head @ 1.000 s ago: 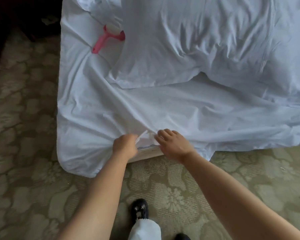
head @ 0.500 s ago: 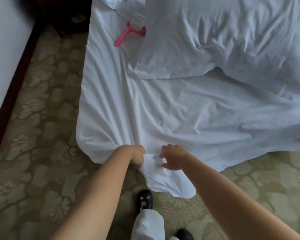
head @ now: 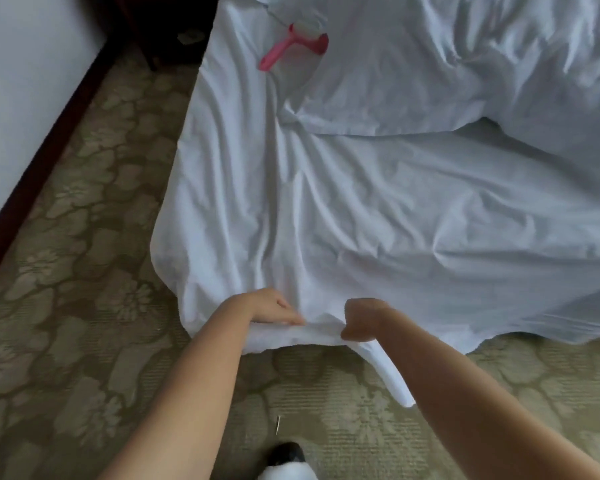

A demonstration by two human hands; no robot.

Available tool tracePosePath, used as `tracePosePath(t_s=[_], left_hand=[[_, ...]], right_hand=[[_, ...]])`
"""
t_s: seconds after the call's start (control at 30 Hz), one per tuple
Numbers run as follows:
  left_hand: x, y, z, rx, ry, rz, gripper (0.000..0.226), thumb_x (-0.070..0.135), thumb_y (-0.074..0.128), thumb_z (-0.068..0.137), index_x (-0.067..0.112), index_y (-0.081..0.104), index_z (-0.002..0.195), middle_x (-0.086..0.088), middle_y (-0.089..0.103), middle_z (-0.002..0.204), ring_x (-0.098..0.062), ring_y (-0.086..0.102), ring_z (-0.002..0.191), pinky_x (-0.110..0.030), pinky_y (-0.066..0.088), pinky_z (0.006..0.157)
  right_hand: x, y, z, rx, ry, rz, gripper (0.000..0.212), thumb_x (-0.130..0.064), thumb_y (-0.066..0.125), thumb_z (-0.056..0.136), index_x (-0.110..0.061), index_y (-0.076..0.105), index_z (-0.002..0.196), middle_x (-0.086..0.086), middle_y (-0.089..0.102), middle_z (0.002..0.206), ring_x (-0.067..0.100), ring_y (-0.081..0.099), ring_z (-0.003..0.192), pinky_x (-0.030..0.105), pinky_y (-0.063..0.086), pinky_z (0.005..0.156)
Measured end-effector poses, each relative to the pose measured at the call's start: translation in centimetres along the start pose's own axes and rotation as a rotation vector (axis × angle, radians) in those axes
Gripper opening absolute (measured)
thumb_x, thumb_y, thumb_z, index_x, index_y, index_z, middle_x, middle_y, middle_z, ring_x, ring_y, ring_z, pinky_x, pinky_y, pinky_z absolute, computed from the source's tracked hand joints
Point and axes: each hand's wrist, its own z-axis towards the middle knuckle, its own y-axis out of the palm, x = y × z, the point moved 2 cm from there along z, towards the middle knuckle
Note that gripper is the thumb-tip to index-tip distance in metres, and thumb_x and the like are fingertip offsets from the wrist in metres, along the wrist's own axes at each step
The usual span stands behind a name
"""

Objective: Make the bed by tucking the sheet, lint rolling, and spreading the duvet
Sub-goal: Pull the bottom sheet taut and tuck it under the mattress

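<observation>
A wrinkled white sheet point(head: 378, 209) covers the bed and hangs over its near edge. My left hand point(head: 274, 308) grips the sheet's hem at that edge. My right hand point(head: 361, 320), fist curled, holds the same hem a little to the right, and the hem stretches taut between them. A loose flap of sheet point(head: 392, 375) hangs down below my right wrist. The bunched white duvet point(head: 465, 64) lies across the far part of the bed. A pink lint roller point(head: 291, 46) rests on the sheet by the duvet's left corner.
Green patterned carpet point(head: 84, 271) surrounds the bed. A white wall with a dark baseboard point(head: 42, 161) runs along the left. Dark furniture point(head: 167, 26) stands at the bed's far left corner. My black shoe point(head: 286, 452) is below my arms.
The view has shifted left along the bed. My hands have pulled the sheet's edge out and now hold it stretched between them, and the flap hangs further right.
</observation>
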Motion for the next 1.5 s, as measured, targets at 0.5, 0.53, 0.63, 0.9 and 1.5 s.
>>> tracePosePath(t_s=[0.5, 0.53, 0.63, 0.9, 1.5], left_hand=[[-3.1, 0.9, 13.4, 0.408, 0.086, 0.323, 0.048, 0.040, 0.071, 0.080, 0.012, 0.060, 0.117, -0.004, 0.062, 0.117, -0.024, 0.060, 0.104, -0.035, 0.050, 0.090], [-3.1, 0.8, 13.6, 0.460, 0.092, 0.361, 0.047, 0.042, 0.070, 0.081, 0.013, 0.061, 0.116, -0.003, 0.062, 0.116, -0.023, 0.059, 0.104, -0.033, 0.048, 0.090], [-2.9, 0.6, 14.5, 0.584, 0.119, 0.411, 0.034, 0.040, 0.067, 0.082, 0.014, 0.063, 0.104, -0.005, 0.064, 0.111, -0.024, 0.059, 0.100, -0.029, 0.046, 0.081], [-3.4, 1.0, 14.4, 0.537, 0.150, 0.491, 0.030, 0.028, 0.064, 0.087, 0.016, 0.068, 0.113, -0.003, 0.061, 0.125, -0.024, 0.057, 0.111, -0.032, 0.046, 0.096], [-5.9, -2.4, 3.6, 1.645, 0.452, 0.648, 0.031, 0.032, 0.045, 0.077, 0.011, 0.062, 0.092, -0.008, 0.059, 0.080, -0.030, 0.056, 0.069, -0.034, 0.045, 0.055]], right_hand=[[-1.1, 9.5, 13.7, 0.159, -0.173, -0.209, 0.046, -0.035, 0.059, 0.089, -0.008, 0.055, 0.126, 0.012, 0.058, 0.126, 0.031, 0.055, 0.115, 0.035, 0.044, 0.093], [-0.1, 8.7, 14.4, 0.181, -0.150, -0.202, 0.048, -0.038, 0.058, 0.089, -0.010, 0.055, 0.127, 0.010, 0.057, 0.128, 0.030, 0.054, 0.117, 0.034, 0.043, 0.094], [2.1, 6.5, 15.3, 0.277, -0.104, -0.154, 0.046, -0.040, 0.053, 0.093, -0.012, 0.051, 0.130, 0.006, 0.051, 0.133, 0.028, 0.051, 0.118, 0.034, 0.043, 0.098], [1.5, 3.5, 11.4, 1.172, -0.334, -0.344, 0.017, -0.018, 0.051, 0.084, -0.009, 0.064, 0.077, 0.009, 0.064, 0.071, 0.029, 0.063, 0.060, 0.026, 0.037, 0.047], [-1.4, -3.0, 6.8, 1.515, -0.543, -0.555, 0.027, -0.003, 0.085, 0.058, -0.008, 0.059, 0.059, 0.006, 0.054, 0.063, 0.024, 0.053, 0.051, 0.024, 0.035, 0.035]])
